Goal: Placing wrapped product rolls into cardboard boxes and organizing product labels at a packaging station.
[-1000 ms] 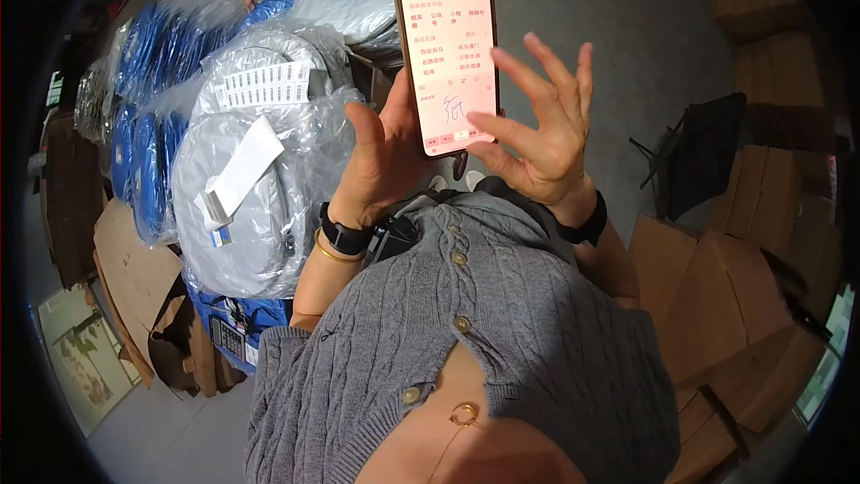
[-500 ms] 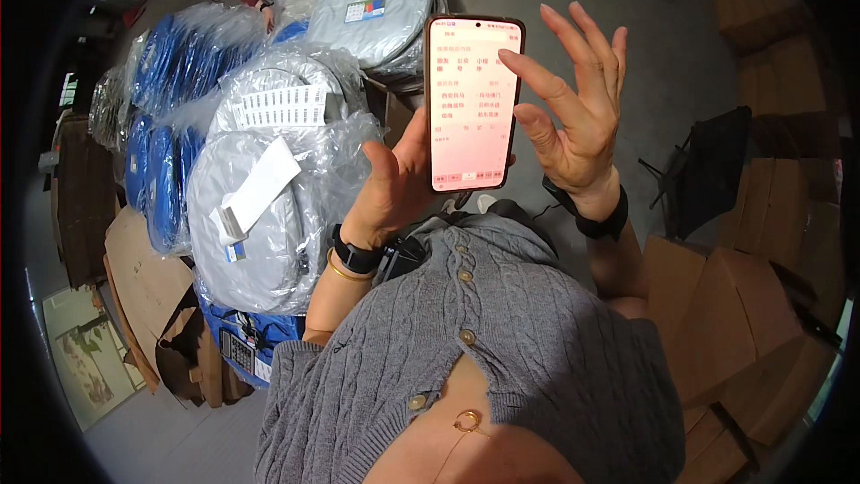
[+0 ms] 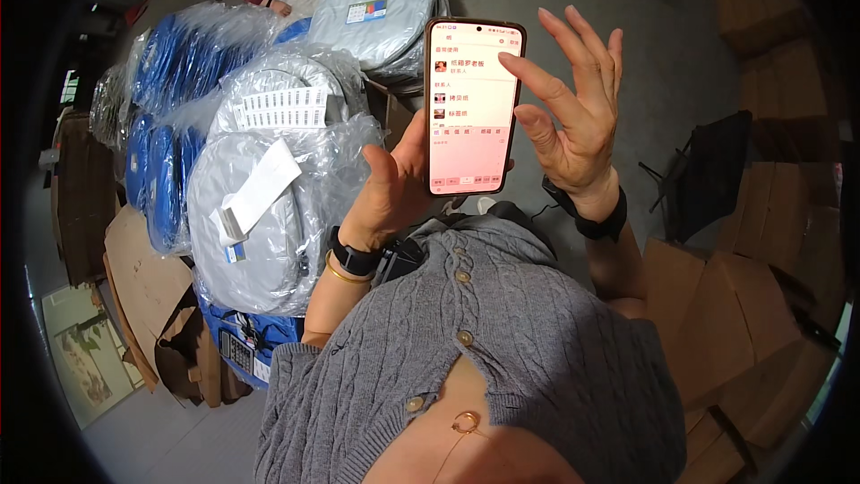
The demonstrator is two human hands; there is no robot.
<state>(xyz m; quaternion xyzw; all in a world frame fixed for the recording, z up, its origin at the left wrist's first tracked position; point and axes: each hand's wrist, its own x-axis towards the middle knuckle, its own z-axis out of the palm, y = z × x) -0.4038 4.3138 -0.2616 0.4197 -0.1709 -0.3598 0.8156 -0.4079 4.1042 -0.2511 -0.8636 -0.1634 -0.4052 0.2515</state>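
A smartphone (image 3: 468, 148) with a lit pinkish-white screen is held upright in front of me. My left hand (image 3: 392, 177) grips it from behind and along its left edge, thumb apart at the side. Its fingers are mostly hidden behind the phone. My right hand (image 3: 573, 112) is at the phone's right edge with fingers spread, holding nothing. Its index fingertip is over the upper right of the screen; whether it touches, I cannot tell. Left of my left hand, a grey round pack in clear plastic (image 3: 210, 255) lies with a folded white paper (image 3: 269, 181) on top.
More wrapped packs, blue ones (image 3: 161, 166) and a grey one (image 3: 376, 13), are piled at the left and back. A calculator (image 3: 237, 351) lies below them. Cardboard boxes (image 3: 726, 323) and a black chair (image 3: 712, 170) stand right. Another person's hand (image 3: 281, 8) shows at the top.
The phone's screen has changed from a page of text to a list with small pictures. My hands have hardly moved. The other person's hand at the top has shifted slightly.
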